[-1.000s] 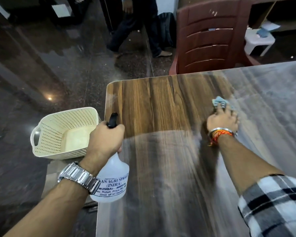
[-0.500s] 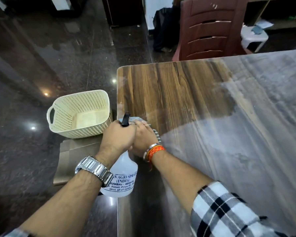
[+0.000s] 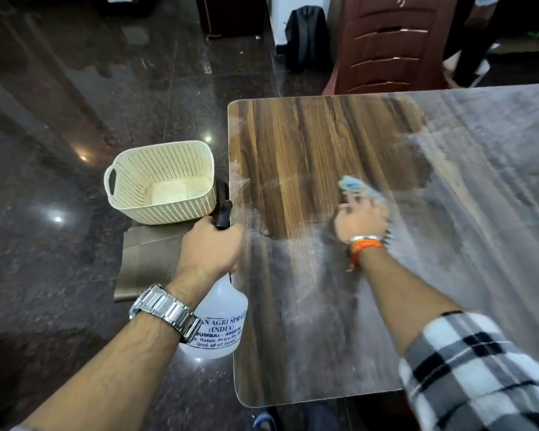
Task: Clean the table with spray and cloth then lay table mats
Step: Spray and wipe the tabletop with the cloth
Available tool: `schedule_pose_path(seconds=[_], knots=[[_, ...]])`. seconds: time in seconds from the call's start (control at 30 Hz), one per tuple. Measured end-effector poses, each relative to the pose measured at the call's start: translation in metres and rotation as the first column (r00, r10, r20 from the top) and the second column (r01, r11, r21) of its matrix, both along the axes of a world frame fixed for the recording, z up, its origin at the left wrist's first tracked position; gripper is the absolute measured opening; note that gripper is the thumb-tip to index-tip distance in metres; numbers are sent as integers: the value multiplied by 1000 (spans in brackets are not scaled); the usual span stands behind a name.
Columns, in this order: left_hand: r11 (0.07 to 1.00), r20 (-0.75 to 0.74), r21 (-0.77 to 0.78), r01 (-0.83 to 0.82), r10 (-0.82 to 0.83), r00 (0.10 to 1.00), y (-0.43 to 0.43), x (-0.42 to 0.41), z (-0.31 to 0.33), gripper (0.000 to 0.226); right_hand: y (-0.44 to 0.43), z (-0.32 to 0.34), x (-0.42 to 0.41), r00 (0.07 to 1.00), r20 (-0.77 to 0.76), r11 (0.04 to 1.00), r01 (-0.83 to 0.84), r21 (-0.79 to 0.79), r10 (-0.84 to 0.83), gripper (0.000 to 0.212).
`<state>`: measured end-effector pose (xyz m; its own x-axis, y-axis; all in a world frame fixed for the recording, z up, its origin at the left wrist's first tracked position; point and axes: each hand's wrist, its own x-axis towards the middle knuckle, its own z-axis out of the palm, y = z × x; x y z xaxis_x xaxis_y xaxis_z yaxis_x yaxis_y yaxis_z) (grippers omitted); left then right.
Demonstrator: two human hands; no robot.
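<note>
On the wooden table (image 3: pixel 308 144), the right hand (image 3: pixel 360 220) presses one blue cloth (image 3: pixel 355 185) flat, cloth poking out past its blurred fingers. At the table's left edge, the left hand (image 3: pixel 212 247) is wrapped around one spray bottle (image 3: pixel 220 325). Left of the table sit one cream basket (image 3: pixel 159 181) and brown table mats (image 3: pixel 147 262), number unclear.

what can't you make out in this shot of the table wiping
Head view:
- Cloth and right hand: motion-blurred, so the grip is unclear.
- Spray bottle: the left hand hides its trigger; the label is partly hidden.
- Mats: under the basket, count unknowable.
- Table: cut off right.
</note>
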<state>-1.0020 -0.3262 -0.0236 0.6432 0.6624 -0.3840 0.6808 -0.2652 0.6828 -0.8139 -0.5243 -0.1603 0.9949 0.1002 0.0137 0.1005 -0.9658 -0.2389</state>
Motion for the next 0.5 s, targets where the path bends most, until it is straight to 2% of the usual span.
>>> schedule_pose_path(seconds=[0.07, 0.17, 0.27, 0.33, 0.37, 0.43, 0.5], knots=[[999, 8, 6, -38, 38, 999, -1, -5, 2, 17, 68, 3, -35, 964, -18, 964, -265, -17, 265, 57], [997, 31, 26, -74, 73, 997, -5, -11, 5, 21, 138, 13, -99, 800, -41, 801, -599, 8, 598, 52], [996, 47, 36, -86, 85, 995, -13, -21, 5, 23, 131, 7, -131, 681, -66, 684, -728, 46, 729, 50], [994, 25, 36, -99, 98, 995, -23, -28, 2, 24, 99, 5, -124, 725, -30, 725, -687, 46, 689, 48], [995, 11, 21, -98, 98, 995, -30, -30, 1, 22, 77, 4, -113, 790, -18, 789, -613, 38, 613, 49], [995, 11, -29, -96, 96, 995, -47, -33, -3, 16, 24, 2, -84, 920, -17, 920, -391, 14, 391, 54], [994, 15, -73, -87, 88, 996, -65, -35, -4, 15, -46, 2, -60, 989, -23, 989, -144, -35, 144, 60]])
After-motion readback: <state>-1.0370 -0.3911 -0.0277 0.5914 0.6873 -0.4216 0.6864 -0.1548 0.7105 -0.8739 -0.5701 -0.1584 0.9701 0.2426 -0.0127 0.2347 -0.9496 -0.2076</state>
